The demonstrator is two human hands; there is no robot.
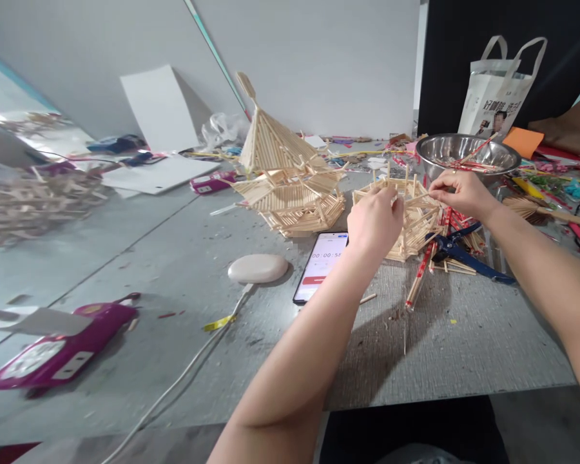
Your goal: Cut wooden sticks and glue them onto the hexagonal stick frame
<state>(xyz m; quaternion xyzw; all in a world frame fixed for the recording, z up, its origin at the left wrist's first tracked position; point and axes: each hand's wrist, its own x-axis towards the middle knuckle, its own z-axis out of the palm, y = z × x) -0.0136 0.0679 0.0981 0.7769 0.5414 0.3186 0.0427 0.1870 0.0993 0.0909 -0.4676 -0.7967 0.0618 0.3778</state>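
Observation:
A low, many-sided frame of thin wooden sticks (408,235) stands on the table in front of me, with short posts rising along its rim. My left hand (376,219) is closed over its near left side, fingers curled at the rim and partly hidden. At the right rim, my right hand (464,193) pinches with thumb and forefinger; what lies between the fingertips is too small to make out. Just left stands a taller stick model (283,145) with a pointed roof. Below my right hand lie blue-handled pliers (464,258) and red-wrapped stick bundles (420,277).
Behind my right hand is a steel bowl (468,145) with a paper bag (497,96) beyond. A phone (314,264) running a timer lies by my left forearm, near a white oval device (258,268) with a cable. A purple power strip (67,348) sits front left.

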